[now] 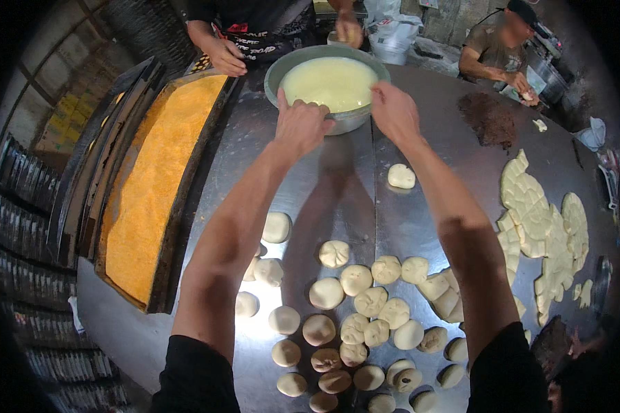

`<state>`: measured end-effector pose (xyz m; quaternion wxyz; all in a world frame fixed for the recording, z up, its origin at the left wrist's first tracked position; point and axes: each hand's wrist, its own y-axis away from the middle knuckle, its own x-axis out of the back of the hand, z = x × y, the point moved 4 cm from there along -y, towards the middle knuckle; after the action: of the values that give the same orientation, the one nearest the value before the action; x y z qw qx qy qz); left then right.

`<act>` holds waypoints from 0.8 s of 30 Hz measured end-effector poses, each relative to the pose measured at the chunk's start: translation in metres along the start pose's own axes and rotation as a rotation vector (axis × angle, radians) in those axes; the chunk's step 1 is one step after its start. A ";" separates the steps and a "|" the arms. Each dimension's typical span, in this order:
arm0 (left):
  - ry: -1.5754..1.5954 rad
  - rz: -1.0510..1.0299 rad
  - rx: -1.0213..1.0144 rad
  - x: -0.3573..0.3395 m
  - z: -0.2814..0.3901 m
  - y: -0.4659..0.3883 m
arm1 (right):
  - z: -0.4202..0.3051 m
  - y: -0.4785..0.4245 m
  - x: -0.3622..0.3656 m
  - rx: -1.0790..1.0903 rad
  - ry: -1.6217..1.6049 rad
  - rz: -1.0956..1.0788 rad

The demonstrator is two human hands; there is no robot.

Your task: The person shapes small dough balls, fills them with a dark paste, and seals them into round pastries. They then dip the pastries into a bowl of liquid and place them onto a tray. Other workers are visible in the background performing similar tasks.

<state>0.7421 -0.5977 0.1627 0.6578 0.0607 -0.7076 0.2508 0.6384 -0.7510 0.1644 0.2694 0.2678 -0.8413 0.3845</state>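
Both my arms reach forward over a metal table to a wide grey bowl (275,77) of pale yellow liquid (336,80). My left hand (302,124) is on the near left rim, its fingers bent over the edge. On the right side of the same rim, my right hand (397,114) grips with curled fingers. A single round dough ball (401,176) lies below my right hand. Closer to me, many dough balls (356,280) are spread between my forearms, some smooth and some with pinched folds.
To the left, a long tray (161,279) holds orange-yellow crumbs (157,191). Cut dough pieces (532,217) and a dark brown mass (488,118) lie on the table (248,175) at right. One person (268,31) stands behind the bowl; another person (496,62) handles something at far right.
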 end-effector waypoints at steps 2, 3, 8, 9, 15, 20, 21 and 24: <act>-0.051 -0.024 0.011 0.003 0.005 0.002 | 0.032 0.028 0.017 -0.157 0.129 -0.104; -0.035 -0.008 0.000 0.006 0.010 0.002 | 0.055 0.042 0.022 -0.208 0.211 -0.194; -0.016 -0.054 -0.001 0.015 0.020 0.026 | 0.084 0.120 0.012 -0.189 0.517 -0.283; -0.024 -0.055 -0.001 0.020 0.021 0.033 | 0.076 0.122 0.017 -0.226 0.346 -0.381; -0.027 0.138 -0.014 0.038 0.024 0.090 | 0.008 0.168 0.027 -0.385 -0.399 -0.757; 0.184 0.130 0.111 0.047 0.077 0.180 | -0.037 0.210 0.000 -0.103 0.029 -0.885; 0.221 0.034 0.165 0.040 0.087 0.208 | -0.047 0.213 0.003 -0.077 0.024 -0.913; 0.341 -0.113 0.243 0.022 0.107 0.265 | -0.068 0.214 0.018 0.088 -0.046 -0.947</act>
<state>0.5326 -0.4090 0.1095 0.7688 0.1358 -0.5463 0.3036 0.5016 -0.5817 0.1064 0.3847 0.6415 -0.6154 0.2486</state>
